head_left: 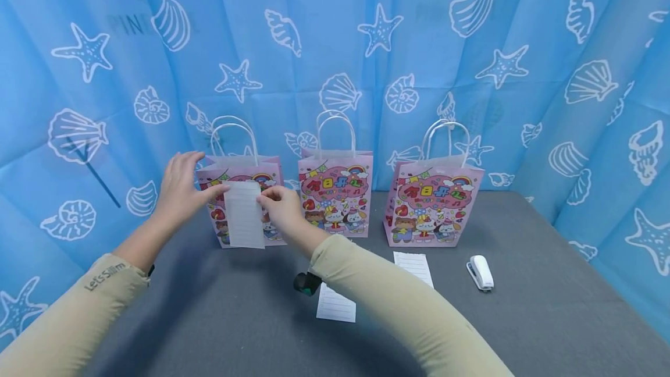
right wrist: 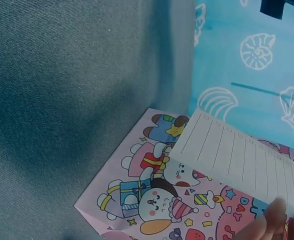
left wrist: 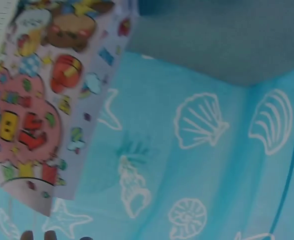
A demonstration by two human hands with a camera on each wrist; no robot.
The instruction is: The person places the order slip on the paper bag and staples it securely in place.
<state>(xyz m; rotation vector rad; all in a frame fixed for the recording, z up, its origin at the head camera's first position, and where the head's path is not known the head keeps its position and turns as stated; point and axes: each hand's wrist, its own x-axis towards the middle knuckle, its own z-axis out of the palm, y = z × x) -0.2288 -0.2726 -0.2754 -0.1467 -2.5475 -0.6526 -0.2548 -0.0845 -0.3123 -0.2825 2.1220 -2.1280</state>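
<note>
A white lined paper slip [head_left: 245, 217] overlaps the front of the leftmost pink cartoon gift bag [head_left: 272, 174]. My right hand [head_left: 287, 207] pinches the slip's upper right edge between thumb and fingers, with its fingertips [right wrist: 274, 215] showing low in the right wrist view. At the slip's upper left corner my left thumb touches the paper, while the other fingers of the left hand [head_left: 180, 185] reach up beside the bag's top edge. In the left wrist view the bag [left wrist: 29, 115] fills the left side, and only a few fingertips appear along the bottom.
Two matching gift bags stand to the right, one in the middle [head_left: 335, 191] and one farther right [head_left: 434, 205]. On the grey table lie two more lined slips, one [head_left: 413, 263] behind my right forearm and one [head_left: 337, 305] nearer. A white stapler [head_left: 480, 273] sits at right.
</note>
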